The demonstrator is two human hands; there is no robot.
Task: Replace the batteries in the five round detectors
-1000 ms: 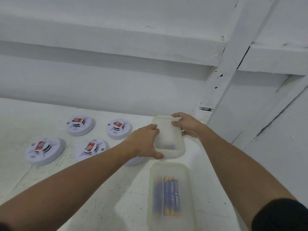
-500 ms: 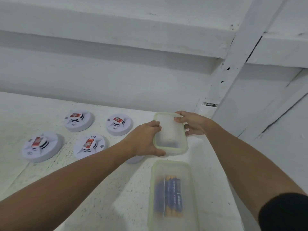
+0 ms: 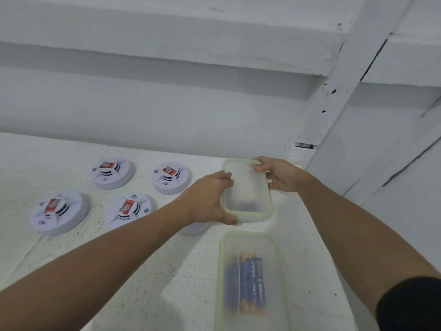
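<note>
Several white round detectors lie on the white table, each with a red-labelled battery on top: back left, back middle, front left, front middle. A further one is mostly hidden under my left forearm. My left hand grips the left rim of a lidded translucent container. My right hand holds its far right corner. A second lidded container nearer to me holds several blue batteries.
A white wall runs behind the table. A white slanted beam rises at the right, close behind the far container.
Both hands stay on the far container with little movement. The view has shifted slightly, so everything sits a bit lower and to the left.
</note>
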